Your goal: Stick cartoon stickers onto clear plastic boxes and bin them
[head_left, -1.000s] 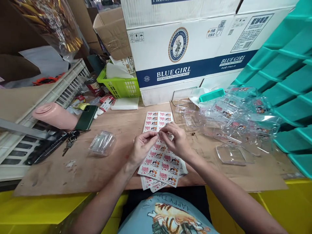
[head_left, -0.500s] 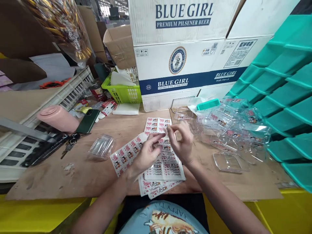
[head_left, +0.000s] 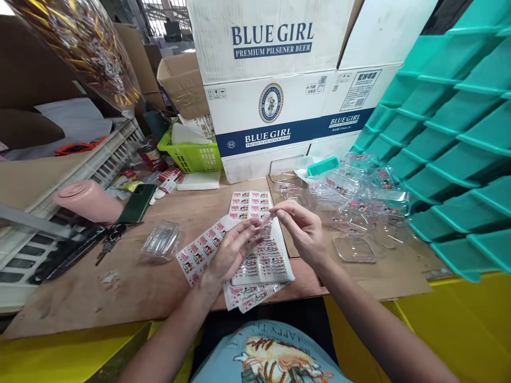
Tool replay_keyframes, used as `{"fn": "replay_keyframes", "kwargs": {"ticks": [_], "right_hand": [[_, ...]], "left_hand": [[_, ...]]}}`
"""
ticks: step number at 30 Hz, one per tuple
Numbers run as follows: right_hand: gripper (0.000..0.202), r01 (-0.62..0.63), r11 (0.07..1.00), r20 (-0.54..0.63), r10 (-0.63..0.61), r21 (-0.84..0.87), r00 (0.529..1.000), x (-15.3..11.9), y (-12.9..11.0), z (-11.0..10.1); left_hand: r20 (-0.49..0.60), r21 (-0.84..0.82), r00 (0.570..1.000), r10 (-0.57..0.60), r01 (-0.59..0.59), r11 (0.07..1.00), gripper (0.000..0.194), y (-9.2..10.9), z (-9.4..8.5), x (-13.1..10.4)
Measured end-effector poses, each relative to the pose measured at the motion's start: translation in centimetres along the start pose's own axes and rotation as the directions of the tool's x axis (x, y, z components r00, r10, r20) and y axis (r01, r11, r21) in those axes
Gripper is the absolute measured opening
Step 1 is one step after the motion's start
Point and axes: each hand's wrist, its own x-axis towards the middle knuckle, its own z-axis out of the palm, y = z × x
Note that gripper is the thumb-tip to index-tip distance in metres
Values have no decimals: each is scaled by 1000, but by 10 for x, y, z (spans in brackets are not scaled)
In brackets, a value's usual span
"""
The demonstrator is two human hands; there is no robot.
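Over the sticker sheets (head_left: 255, 260), which carry rows of pink lettering and cat pictures, my two hands work close together. Between their fingertips is a small see-through piece of plastic film (head_left: 266, 219), its outline hard to make out. My right hand (head_left: 303, 226) pinches its upper edge between thumb and index finger. The fingers of my left hand (head_left: 235, 247) close on its lower left side. A separate sticker sheet (head_left: 199, 252) lies slanted by the left wrist. Clear plastic lids (head_left: 162, 240) sit stacked to the left of it.
Clear boxes with cat stickers (head_left: 355, 205) pile up at right, near a loose clear lid (head_left: 355, 249) and teal stacked trays (head_left: 459, 143). A white beer carton (head_left: 275, 106) stands behind. At left are a phone (head_left: 138, 203), keys (head_left: 109, 244) and a pink roll (head_left: 88, 202).
My hands have drawn slightly apart, and the clear film now shows between them. My right hand has tilted and levelled out. The whole view has shifted a little.
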Motion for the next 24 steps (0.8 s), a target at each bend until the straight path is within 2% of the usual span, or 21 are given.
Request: {"fn": "replay_keyframes", "kwargs": {"ticks": [1,3,4,5,6,9,12,14,17,19,20,22,24], "right_hand": [[15,-13,998,36,11,63,999,1,1,-2],[15,-26,987,119,7,160,993,3,6,-6],[15,-35,980,153,4,196,988,4,9,-8],[16,-43,974,178,3,224,984,4,11,-10],[16,-47,969,197,-1,241,980,5,13,-12],[15,-36,974,248,-21,224,968,3,15,-17],[16,-61,981,314,1,182,949,-4,16,-24],[20,-110,978,319,50,175,947,-10,18,-28],[27,-129,985,216,102,115,971,-14,16,-29],[28,-35,998,188,46,-58,981,-12,9,-26],[28,49,983,216,-10,-177,976,-10,4,-24],[27,240,884,329,-106,-401,938,-5,-7,-17],[23,401,729,440,-151,-556,885,-1,-17,-10]], "left_hand": [[68,-63,991,-113,117,991,47,1,1,0],[256,-135,916,-308,349,927,77,4,2,-1],[324,-149,877,-356,418,896,84,4,4,-1],[355,-162,860,-368,444,881,83,4,5,-1],[348,-184,868,-353,433,883,76,4,8,-2],[209,-239,943,-259,306,921,44,3,14,-1],[44,-208,988,-149,155,966,23,3,16,1],[-66,-145,997,-37,27,989,18,4,15,1],[-157,37,977,147,-143,989,27,3,13,-1],[-116,203,972,204,-177,963,48,1,11,-4],[-74,291,973,216,-186,938,59,1,10,-6],[31,461,965,260,-244,853,74,1,9,-9],[139,597,936,324,-340,727,76,2,9,-11]]}}
